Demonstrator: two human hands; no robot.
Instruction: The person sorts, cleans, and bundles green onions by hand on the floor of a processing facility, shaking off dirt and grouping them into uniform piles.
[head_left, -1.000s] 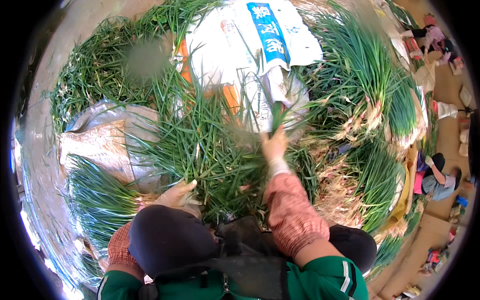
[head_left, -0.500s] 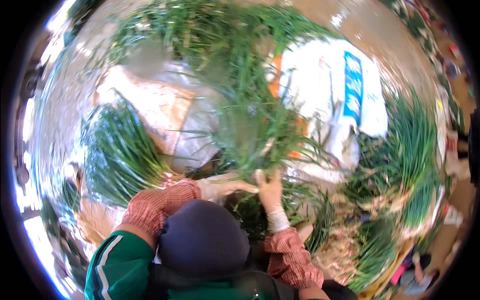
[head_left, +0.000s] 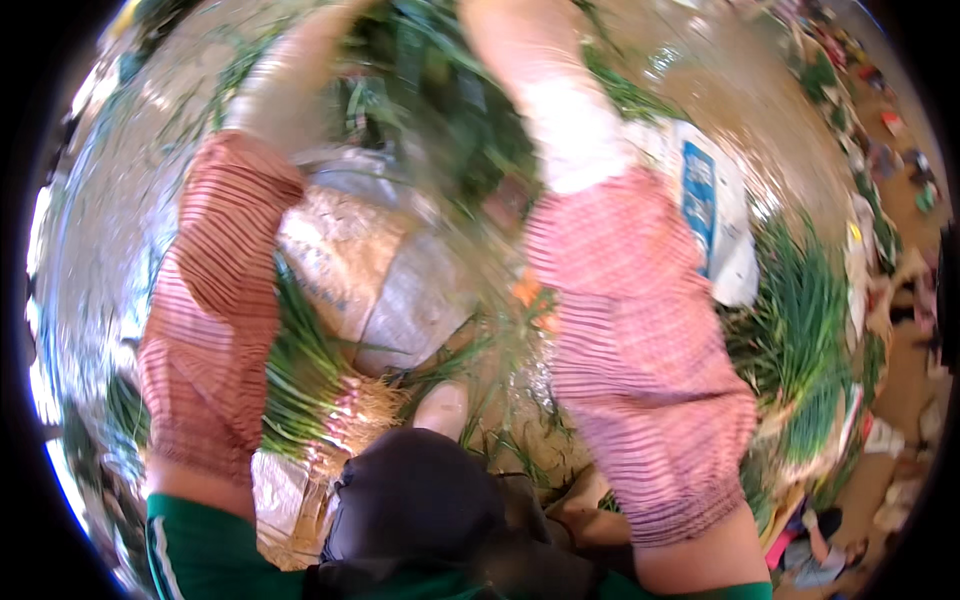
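Both hands have swept from the middle of the frame to its top edge since the earlier view, and the loose green leaves (head_left: 445,95) massed at the centre have shifted up with them. That leafy mass now sits in the upper middle, between the forearms, smeared by motion. Its long axis seems to slant from the top edge down toward the right; which end is tips cannot be told. The left hand (head_left: 318,42) and right hand (head_left: 525,40) flank it, their fingers cut off or blurred, so whether either grip is spread or closed on leaves cannot be told. Such a slack heap would probably handle best supported evenly from both sides, strands kept parallel, at a steadier pace so that none trail.

Below it, a brown-and-grey sack (head_left: 330,255) lies left of centre, and a rooted bundle (head_left: 345,415) at lower left has its roots toward the centre and leaves up and left. A white sack with a blue panel (head_left: 735,240) and upright green bundles (head_left: 800,310) stand at right.
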